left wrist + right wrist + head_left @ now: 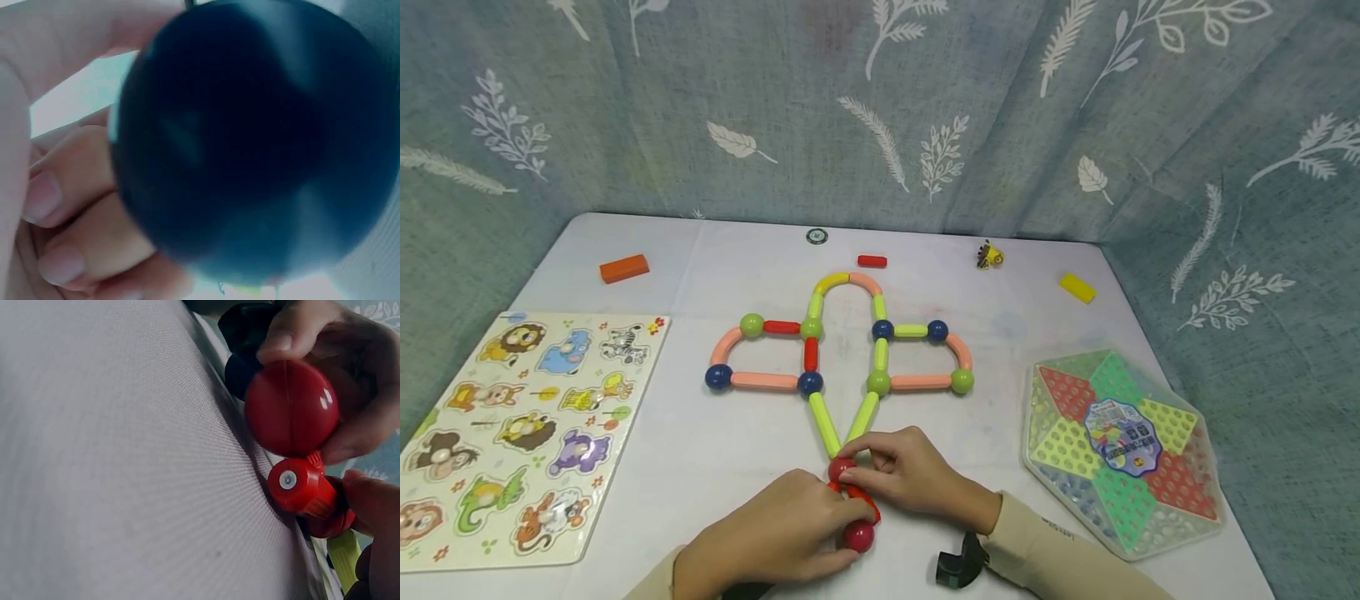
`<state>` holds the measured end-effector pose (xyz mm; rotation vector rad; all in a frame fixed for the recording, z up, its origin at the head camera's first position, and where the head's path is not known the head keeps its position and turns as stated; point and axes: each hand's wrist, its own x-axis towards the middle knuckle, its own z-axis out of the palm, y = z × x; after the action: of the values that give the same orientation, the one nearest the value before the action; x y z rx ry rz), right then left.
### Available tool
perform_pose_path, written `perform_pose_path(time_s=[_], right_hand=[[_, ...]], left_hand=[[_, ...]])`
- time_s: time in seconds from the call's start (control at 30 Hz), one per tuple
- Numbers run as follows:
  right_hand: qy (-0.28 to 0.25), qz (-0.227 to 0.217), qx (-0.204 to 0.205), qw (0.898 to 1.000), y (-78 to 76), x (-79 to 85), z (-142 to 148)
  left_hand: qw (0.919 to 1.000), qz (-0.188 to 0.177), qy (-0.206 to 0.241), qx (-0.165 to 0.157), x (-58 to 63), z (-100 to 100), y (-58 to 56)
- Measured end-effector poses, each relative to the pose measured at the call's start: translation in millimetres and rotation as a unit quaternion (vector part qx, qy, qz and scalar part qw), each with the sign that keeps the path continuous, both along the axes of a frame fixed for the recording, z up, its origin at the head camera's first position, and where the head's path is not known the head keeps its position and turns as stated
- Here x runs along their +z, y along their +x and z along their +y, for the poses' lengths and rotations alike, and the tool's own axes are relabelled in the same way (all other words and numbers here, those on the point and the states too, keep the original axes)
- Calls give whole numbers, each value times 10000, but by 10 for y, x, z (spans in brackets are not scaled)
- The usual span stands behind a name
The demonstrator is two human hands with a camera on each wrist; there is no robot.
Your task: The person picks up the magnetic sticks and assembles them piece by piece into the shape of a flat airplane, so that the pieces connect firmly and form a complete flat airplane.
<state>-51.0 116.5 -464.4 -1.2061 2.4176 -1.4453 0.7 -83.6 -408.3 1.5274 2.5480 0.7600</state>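
A flat figure of magnetic rods [767,381] and balls lies on the white table. My right hand [913,471] pinches the red ball [842,469] at its lower tip, where two yellow-green rods [826,425] meet. My left hand [782,525] holds another red ball [859,536] nearer me, between thumb and finger. Red rod pieces [303,487] lie between the two balls, partly hidden by fingers; one shows a round metal end. In the left wrist view a dark blue ball [256,144] fills most of the picture, with left fingers [94,237] curled beside it.
An animal puzzle board [535,433] is at left, a hexagonal box of pegs [1123,454] at right. Toward the back lie an orange block [624,268], a red rod [872,262], a small yellow toy [990,255] and a yellow block [1078,287]. A black curved piece [961,562] sits by the right wrist.
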Motion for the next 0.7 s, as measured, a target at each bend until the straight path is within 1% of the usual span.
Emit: perform_pose_path(time_s=[0.1,0.2,0.23,0.33,0.47,0.6,0.7], right_hand=[[57,-3,-46,10000,-4,13,7],[96,-8,-84,9999,-13,18,9],[101,6,-93,9999,-15,14,8],[69,83,-83,9999,-16,1,4],[4,59,-84,9999,-10,-8,-3],[16,-241,-195,9995,2,19,33],[193,-629,-474,9967,14,86,113]], left_hand=[[10000,-5,-38,-20,-11,69,13],[9998,121,-98,-119,-44,153,25],[9997,172,-110,-108,-57,175,29],[9991,376,-148,113,-103,225,43],[9978,396,-127,511,-137,240,61],[9970,384,-157,648,-113,217,87],[9964,367,-230,723,-79,209,133]])
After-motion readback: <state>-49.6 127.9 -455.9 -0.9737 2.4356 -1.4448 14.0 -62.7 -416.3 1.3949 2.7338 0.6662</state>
